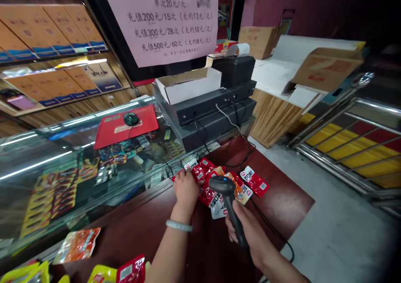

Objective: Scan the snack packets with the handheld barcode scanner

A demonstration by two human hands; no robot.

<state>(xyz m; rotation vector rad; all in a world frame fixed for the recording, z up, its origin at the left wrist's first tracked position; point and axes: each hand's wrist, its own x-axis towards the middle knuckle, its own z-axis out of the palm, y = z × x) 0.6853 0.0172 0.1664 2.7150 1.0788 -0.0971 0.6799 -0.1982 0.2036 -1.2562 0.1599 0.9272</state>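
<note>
Snack packets [219, 182]: red pile on the dark counter [282, 199], fanned out toward 2 o'clock from my left hand [185, 187].
Left hand: fingers spread flat on the pile's near edge, nearer than my right.
Right hand [247, 228]: fingers wrapped round the scanner [228, 199], head aimed at 12 o'clock over the packets.

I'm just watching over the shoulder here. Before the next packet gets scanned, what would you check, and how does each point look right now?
1. Scanner gripped firmly in the right hand: ok.
2. Scanner head aimed down at the red snack packets: ok.
3. Left hand resting on a packet at the pile's left edge: ok.
4. Barcode of that packet facing up: cannot tell, the hand covers it.
5. Scanner cable free of the pile: ok, it trails off to the right.
6. Packets separated for single scans: not ok, several overlap.
</note>
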